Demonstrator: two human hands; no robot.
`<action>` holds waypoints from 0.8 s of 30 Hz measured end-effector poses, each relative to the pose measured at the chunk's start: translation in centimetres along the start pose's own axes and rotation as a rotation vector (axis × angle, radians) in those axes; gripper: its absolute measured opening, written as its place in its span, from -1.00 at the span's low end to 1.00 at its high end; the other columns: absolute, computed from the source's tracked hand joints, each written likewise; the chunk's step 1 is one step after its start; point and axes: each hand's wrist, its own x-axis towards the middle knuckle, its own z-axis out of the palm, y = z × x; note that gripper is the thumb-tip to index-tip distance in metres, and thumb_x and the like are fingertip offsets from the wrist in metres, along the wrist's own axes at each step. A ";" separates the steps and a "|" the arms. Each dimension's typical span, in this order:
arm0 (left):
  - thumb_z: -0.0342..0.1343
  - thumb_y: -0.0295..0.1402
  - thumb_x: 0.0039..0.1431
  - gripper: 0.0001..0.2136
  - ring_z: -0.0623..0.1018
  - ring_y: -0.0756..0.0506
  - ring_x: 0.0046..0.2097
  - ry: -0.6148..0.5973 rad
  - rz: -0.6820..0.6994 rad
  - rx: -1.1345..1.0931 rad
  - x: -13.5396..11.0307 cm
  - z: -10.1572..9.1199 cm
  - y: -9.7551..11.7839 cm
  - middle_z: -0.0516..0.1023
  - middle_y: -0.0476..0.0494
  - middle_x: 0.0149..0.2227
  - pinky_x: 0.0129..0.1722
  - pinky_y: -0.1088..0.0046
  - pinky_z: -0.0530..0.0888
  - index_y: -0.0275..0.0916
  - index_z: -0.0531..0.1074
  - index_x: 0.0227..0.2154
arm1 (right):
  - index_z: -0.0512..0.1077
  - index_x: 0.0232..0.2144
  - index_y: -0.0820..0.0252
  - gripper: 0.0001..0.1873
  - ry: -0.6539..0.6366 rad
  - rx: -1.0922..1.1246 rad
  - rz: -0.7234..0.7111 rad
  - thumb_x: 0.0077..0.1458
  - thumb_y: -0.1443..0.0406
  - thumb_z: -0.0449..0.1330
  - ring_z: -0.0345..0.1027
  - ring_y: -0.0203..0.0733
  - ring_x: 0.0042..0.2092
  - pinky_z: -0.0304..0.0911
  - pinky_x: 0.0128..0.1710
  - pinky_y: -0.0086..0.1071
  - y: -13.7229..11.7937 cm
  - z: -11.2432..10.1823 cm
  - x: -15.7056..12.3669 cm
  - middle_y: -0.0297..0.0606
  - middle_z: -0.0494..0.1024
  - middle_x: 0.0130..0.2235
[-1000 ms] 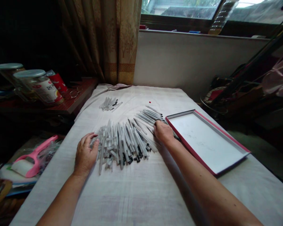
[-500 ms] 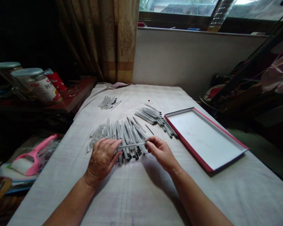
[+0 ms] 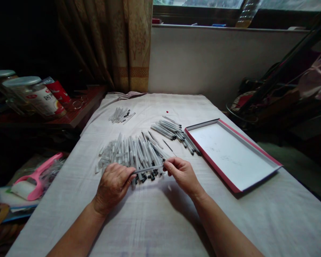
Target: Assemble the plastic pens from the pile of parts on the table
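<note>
A slim translucent pen stretches between my two hands, above the near edge of a large heap of pens. My left hand is closed round its left end. At the other end, my right hand pinches the tip between thumb and fingers; what exactly lies in that pinch is too small to make out. The heap holds clear pen barrels with black ends towards me and pale clear caps at its left. A dark thin refill lies just beyond my right hand.
Pens with black ends lie in a bundle beside a shallow red-rimmed box lid. A smaller pen group and a red bit are farther back. Jars stand on the left side table; a pink-handled tool lies below.
The pen's left end has dropped slightly, and my left hand sits a little lower with its fingers closed more tightly. The whole view has shifted slightly.
</note>
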 end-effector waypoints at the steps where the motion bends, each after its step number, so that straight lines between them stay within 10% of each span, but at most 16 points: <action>1: 0.01 -0.37 0.33 -0.89 0.49 -0.08 -0.35 -0.005 0.008 -0.005 0.0 -0.1 0.1 0.56 -0.04 -0.41 -0.17 0.32 0.39 -0.23 0.43 -0.22 | 0.53 -0.51 0.20 -0.72 -0.001 0.013 -0.020 -0.03 0.09 0.33 0.29 -0.32 -0.52 0.23 -0.50 -0.43 0.1 -0.1 -0.1 -0.32 0.52 -0.54; 14: -0.14 -0.31 0.40 -0.70 0.50 -0.06 -0.40 -0.093 0.034 -0.081 0.1 -0.1 0.5 0.57 -0.03 -0.47 -0.26 0.34 0.35 -0.23 0.44 -0.37 | 0.63 -0.36 0.09 -0.93 -0.047 -0.098 -0.390 0.06 0.28 0.34 0.52 -0.18 -0.29 0.42 -0.25 -0.32 0.0 -1.6 -0.3 -0.24 0.66 -0.36; 24: -0.13 -0.30 0.40 -0.71 0.51 -0.06 -0.39 -0.103 0.030 -0.106 -0.1 0.1 0.4 0.60 -0.05 -0.44 -0.30 0.36 0.36 -0.24 0.46 -0.33 | 0.57 -0.42 0.19 -0.73 -0.039 -0.112 -0.149 0.11 0.11 0.25 0.42 -0.26 -0.45 0.33 -0.43 -0.41 0.5 -1.5 0.0 -0.25 0.61 -0.47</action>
